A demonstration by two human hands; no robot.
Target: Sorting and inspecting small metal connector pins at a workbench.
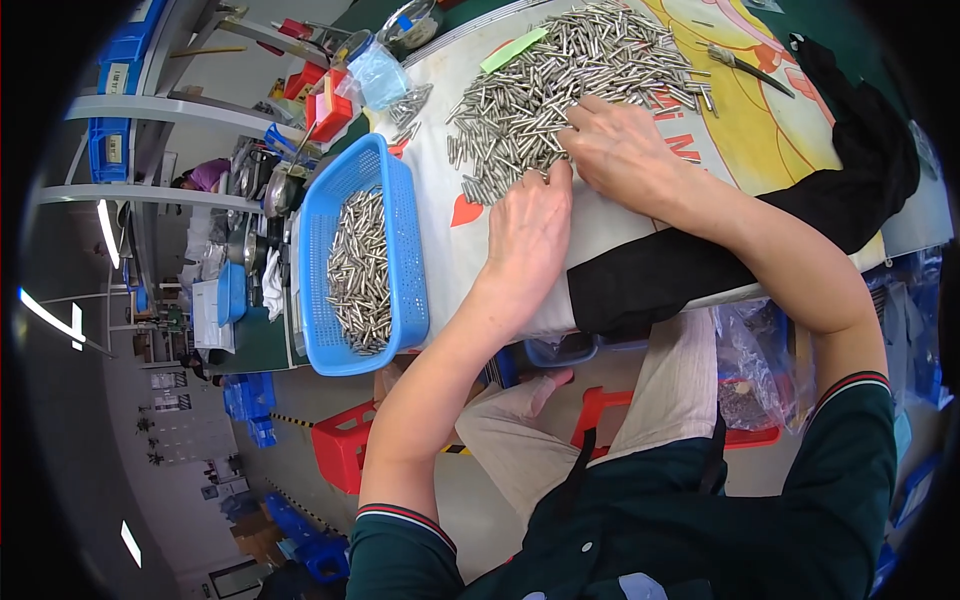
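A wide heap of small silvery metal pins [570,70] lies on the printed cloth in front of me. At the near edge of the heap is my left hand [530,220], its fingers curled and pressed together on the pins. My right hand [622,150] is just beyond and to the right, also closed, with its fingertips down among the pins. The backs of both hands hide whatever the fingers hold. To the left stands a blue plastic basket [408,250] with many similar pins [360,270] in it. A green paper slip [514,50] rests on the heap.
A black cloth [650,275] lies along the table's near edge, under my right forearm. A brush [750,70] lies at the far right. Red bins [330,108] and a clear plastic bag [378,78] are at the far left. Red stools [340,445] stand below the table.
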